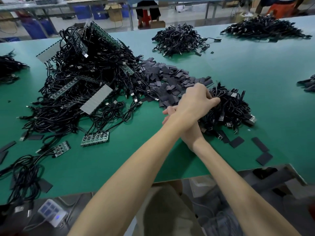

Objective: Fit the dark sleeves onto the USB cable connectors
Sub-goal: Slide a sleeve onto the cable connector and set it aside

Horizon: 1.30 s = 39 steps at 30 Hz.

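We log a bare left forearm (pixel 133 171) and bare right forearm (pixel 238 181), both uncovered down to the lower edge of view, a bare left hand (pixel 196 99) and a partly hidden bare right hand (pixel 188 132), plus light khaki-beige cloth garment (pixel 163 210) at the lap, type unclear.

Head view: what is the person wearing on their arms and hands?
The left forearm and right forearm are bare down to the frame's edge: no sleeves, watch or wristband. The left hand and right hand are ungloved; no ring shows on the visible fingers, though many are hidden.
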### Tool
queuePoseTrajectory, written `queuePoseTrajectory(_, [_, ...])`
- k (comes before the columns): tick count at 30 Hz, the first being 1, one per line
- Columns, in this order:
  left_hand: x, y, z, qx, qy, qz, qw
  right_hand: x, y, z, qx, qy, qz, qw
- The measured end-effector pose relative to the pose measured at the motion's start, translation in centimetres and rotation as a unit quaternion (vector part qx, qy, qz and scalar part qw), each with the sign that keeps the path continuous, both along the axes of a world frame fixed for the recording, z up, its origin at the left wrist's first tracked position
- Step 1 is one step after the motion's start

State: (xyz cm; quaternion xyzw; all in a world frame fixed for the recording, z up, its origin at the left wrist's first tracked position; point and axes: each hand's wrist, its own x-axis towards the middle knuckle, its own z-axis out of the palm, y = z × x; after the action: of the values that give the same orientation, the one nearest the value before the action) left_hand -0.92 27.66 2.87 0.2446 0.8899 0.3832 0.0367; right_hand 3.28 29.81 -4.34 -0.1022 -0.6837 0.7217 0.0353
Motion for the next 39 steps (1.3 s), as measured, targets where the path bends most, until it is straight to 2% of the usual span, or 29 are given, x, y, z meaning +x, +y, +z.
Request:
queuePoseTrajectory(1, [0.1, 0.6, -0.5, -0.032, 0.005, 0.002, 0.999, 0.1, -0.1, -0.3, -0.013, 0.017, 0.027, 0.999])
queuePoseTrajectory(2, [0.1, 1.1, -0.9, -0.053, 0.012, 0.004, 0.998, 0.1, -0.1, -0.3, 0.015, 0.035, 0.028, 0.999])
queuePoseTrajectory(3, [0.1, 1.5, -1.1, -0.058, 0.018, 0.003, 0.998, 0.6, 0.0, 0.1, 0.105, 0.082, 0.018, 0.991])
queuePoseTrajectory(4, [-0.1, 1.6, -1.2, -0.051, 0.019, 0.000, 0.999, 0.6, 0.2, 0.4, 0.165, 0.104, -0.001, 0.981])
queuePoseTrajectory(7, [-0.4, 0.6, -0.9, -0.003, 0.003, -0.011, 1.000, 0.3, 0.4, 0.8, 0.215, 0.124, 0.021, 0.968])
queuePoseTrajectory(8, [-0.5, 0.0, -0.8, 0.017, -0.006, -0.015, 1.000, 0.2, 0.1, 1.1, 0.227, 0.139, -0.030, 0.963])
queuePoseTrajectory(10, [-0.6, -1.4, -0.7, 0.049, 0.003, -0.015, 0.999, 0.2, -0.1, 1.2, 0.209, 0.144, -0.091, 0.963])
queuePoseTrajectory(11, [-0.6, -2.2, -0.7, 0.066, 0.026, -0.010, 0.997, 0.5, -0.2, 1.0, 0.241, 0.158, -0.093, 0.953])
queuePoseTrajectory(13, [-0.7, -4.1, -0.7, 0.093, 0.088, 0.010, 0.992, 0.4, -0.4, 0.7, 0.201, 0.156, -0.081, 0.964])
queuePoseTrajectory(15, [-0.9, -6.4, -0.9, 0.094, 0.127, 0.031, 0.987, 0.2, -0.6, 0.7, 0.191, 0.179, -0.105, 0.959])
queuePoseTrajectory(17, [-1.3, -9.2, -1.2, 0.052, 0.115, 0.026, 0.992, 0.0, -0.4, 0.8, 0.156, 0.197, -0.136, 0.958])
queuePoseTrajectory(21, [-0.8, -13.4, -2.5, -0.122, 0.012, -0.064, 0.990, -0.1, -0.1, 0.6, 0.119, 0.188, -0.171, 0.960])
queuePoseTrajectory(24, [0.6, -13.7, -4.2, -0.136, -0.007, -0.088, 0.987, -0.3, -0.1, 0.2, 0.124, 0.182, -0.166, 0.961])
queuePoseTrajectory(26, [1.1, -13.3, -5.0, -0.121, 0.044, -0.082, 0.988, -0.4, -0.1, 0.2, 0.126, 0.180, -0.155, 0.963])
queuePoseTrajectory(31, [1.3, -13.2, -5.8, -0.162, 0.186, -0.069, 0.967, -0.5, -0.1, -0.1, 0.139, 0.168, -0.137, 0.966])
queuePoseTrajectory(33, [1.2, -13.6, -6.1, -0.132, 0.193, -0.040, 0.971, -0.6, -0.2, -0.3, 0.164, 0.171, -0.120, 0.964])
queuePoseTrajectory(36, [1.0, -14.1, -6.2, 0.023, 0.105, 0.024, 0.994, -0.5, -0.5, -0.4, 0.262, 0.227, -0.083, 0.934])
queuePoseTrajectory(39, [0.8, -14.8, -6.5, 0.125, 0.071, 0.070, 0.987, -0.5, -1.0, -0.7, 0.339, 0.258, -0.029, 0.904])
